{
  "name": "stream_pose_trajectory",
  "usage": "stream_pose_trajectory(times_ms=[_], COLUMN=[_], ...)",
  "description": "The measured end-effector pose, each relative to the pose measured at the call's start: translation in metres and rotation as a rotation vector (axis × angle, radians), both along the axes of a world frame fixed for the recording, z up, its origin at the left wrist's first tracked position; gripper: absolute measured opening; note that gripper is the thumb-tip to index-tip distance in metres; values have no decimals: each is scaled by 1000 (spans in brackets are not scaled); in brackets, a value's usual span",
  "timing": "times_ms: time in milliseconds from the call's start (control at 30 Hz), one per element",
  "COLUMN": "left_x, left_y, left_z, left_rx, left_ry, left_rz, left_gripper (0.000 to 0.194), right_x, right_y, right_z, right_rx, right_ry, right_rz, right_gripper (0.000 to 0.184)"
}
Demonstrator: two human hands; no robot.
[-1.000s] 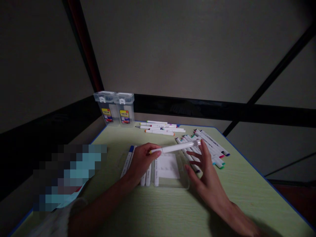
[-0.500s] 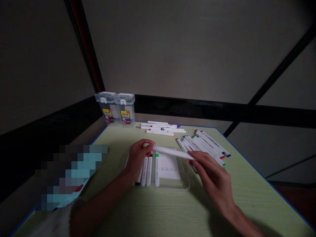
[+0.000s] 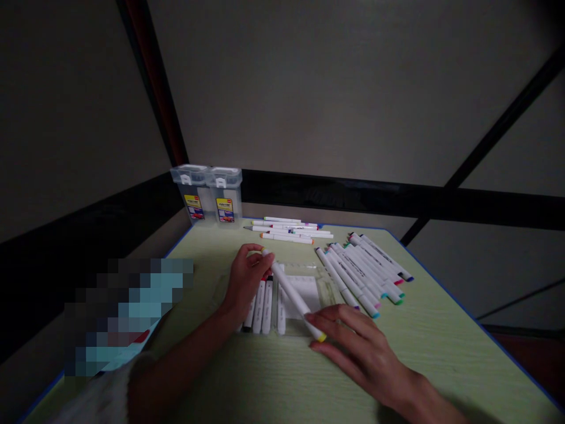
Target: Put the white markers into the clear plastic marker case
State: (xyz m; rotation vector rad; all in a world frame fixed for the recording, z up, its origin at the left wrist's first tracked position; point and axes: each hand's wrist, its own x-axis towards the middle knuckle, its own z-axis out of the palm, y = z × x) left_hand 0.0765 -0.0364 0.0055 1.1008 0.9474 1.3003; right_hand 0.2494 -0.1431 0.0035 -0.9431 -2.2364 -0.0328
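Note:
Between my two hands a white marker (image 3: 291,292) with yellow ends slants down to the right. My left hand (image 3: 245,277) is closed on its upper end, thumb and fingers pinching it. The fingers of my right hand (image 3: 368,347) grip its lower end. Just below the marker lies an open clear plastic case (image 3: 304,330) with a white card (image 3: 304,294) inside. Several white markers (image 3: 262,309) stand side by side in its left part, and a single marker (image 3: 281,312) lies right of the divider. My left hand partly hides the case's left side.
To the right a pile of white markers (image 3: 359,271) with coloured ends lies on the pale green table (image 3: 273,383). More markers (image 3: 289,228) lie near the back edge. Two lidded clear boxes (image 3: 227,200) stand at the back left. A blurred-out patch (image 3: 141,312) covers the left edge.
My right hand has moved down and left, swinging the marker from nearly level to a steep slant, its lower yellow end now showing. The left hand keeps its place.

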Motion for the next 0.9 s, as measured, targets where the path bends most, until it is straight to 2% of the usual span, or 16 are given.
stream_pose_trajectory(times_ms=[267, 467, 633, 767, 900], left_x=[1, 2, -3, -5, -5], left_y=[-1, 4, 10, 13, 11], left_z=[-2, -11, -19, -22, -21], left_rx=[86, 136, 245, 250, 218], left_ry=[100, 300, 516, 581, 596], left_rz=[-55, -123, -154, -174, -128], left_gripper=[22, 15, 23, 25, 22], right_x=[-7, -11, -12, -11, -10], right_y=[1, 1, 2, 4, 4], right_z=[0, 0, -2, -4, -6], right_rx=[159, 136, 104, 74, 69], right_ry=[-118, -171, -197, -203, -232], right_rz=[-21, 0, -9, -12, -25], right_gripper=[20, 23, 25, 25, 25])
